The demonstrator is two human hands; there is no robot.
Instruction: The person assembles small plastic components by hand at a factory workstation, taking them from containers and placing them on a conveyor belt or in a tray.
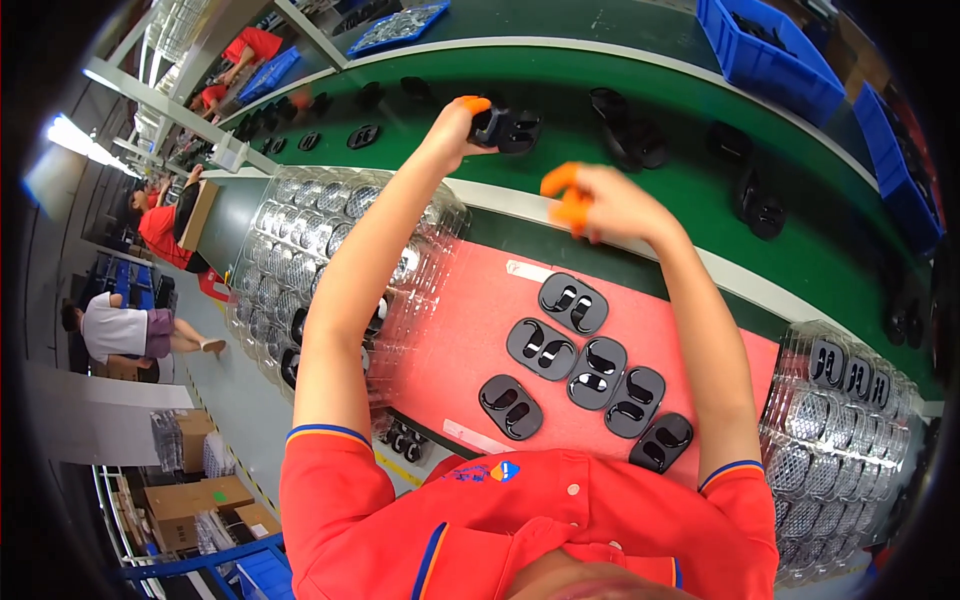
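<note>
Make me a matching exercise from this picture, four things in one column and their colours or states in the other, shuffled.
1. Left hand
2. Mat
3. Long surface beyond the mat
4. Large crate at upper right

A. Green
B. Blue
C. Gripping a black item
D. Pinkish red

Pairs: 1-C, 2-D, 3-A, 4-B

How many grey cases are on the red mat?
6: the top case, one below-left of it, one at lower left, then three stepping down to the right. The red shirt may hide others.
</note>
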